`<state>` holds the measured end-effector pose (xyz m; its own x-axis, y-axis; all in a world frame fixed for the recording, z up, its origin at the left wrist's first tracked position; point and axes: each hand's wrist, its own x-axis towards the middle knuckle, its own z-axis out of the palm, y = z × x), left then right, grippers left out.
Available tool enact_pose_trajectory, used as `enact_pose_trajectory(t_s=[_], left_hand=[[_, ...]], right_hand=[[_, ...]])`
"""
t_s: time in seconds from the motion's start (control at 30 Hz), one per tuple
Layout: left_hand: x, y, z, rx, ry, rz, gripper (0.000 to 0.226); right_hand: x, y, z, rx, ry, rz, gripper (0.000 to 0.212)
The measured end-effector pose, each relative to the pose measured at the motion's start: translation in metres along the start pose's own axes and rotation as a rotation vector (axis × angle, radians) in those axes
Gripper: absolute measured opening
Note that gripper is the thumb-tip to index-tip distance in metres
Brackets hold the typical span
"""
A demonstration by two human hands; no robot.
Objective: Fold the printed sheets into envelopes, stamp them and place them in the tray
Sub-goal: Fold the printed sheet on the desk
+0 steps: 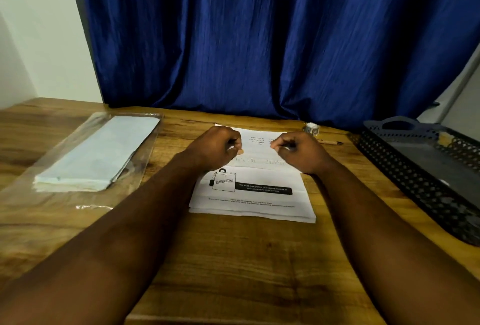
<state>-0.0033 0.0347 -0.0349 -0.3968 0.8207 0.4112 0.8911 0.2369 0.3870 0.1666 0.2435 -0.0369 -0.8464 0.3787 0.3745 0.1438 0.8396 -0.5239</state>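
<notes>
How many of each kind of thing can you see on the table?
Stack of printed sheets: 1
Pack of envelopes in clear plastic: 1
Dark tray: 1
Pen: 1
Small round white thing: 1
Hands: 2, left hand and right hand
Total: 7

Grained matt wooden table [233, 259]; faintly shiny blue cloth curtain [259, 38]; glossy clear plastic bag [145, 137] left; matt paper sheets [254, 194]; perforated dark plastic tray [415, 168] right.

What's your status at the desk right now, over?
Left hand and right hand curled, seemingly pinching the top printed sheet near its far end. Sheet not yet folded. Tray waiting at right, nothing in the way.
</notes>
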Motion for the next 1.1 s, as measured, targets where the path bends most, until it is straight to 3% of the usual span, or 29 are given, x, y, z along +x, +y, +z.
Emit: enact_pose_trajectory(t_s=[0.3, 0.47, 0.63, 0.77, 0.87, 0.97, 1.1], left_hand=[[-0.003, 0.003, 0.001, 0.022, -0.047, -0.074, 0.051], [-0.003, 0.001, 0.002, 0.048, -0.087, -0.081, 0.063], [-0.002, 0.005, -0.001, 0.051, -0.007, -0.043, 0.074], [-0.004, 0.01, -0.006, 0.07, 0.075, 0.053, 0.055], [-0.003, 0.016, -0.009, 0.111, 0.162, 0.08, 0.035], [-0.002, 0.019, -0.012, 0.16, 0.148, 0.075, 0.017], [-0.005, 0.022, -0.012, 0.156, 0.109, 0.04, 0.012]], right_hand=[[-0.003, -0.009, -0.003, -0.03, -0.018, 0.05, 0.011], [-0.007, -0.023, -0.01, -0.184, -0.214, 0.158, 0.072], [-0.009, -0.027, -0.011, -0.184, -0.176, 0.154, 0.078], [-0.008, -0.02, -0.012, -0.087, -0.012, 0.006, 0.056], [-0.005, -0.019, -0.013, -0.19, 0.089, -0.033, 0.045], [-0.003, -0.018, -0.011, -0.292, 0.094, -0.081, 0.027], [-0.002, -0.022, -0.011, -0.418, 0.079, -0.023, 0.005]])
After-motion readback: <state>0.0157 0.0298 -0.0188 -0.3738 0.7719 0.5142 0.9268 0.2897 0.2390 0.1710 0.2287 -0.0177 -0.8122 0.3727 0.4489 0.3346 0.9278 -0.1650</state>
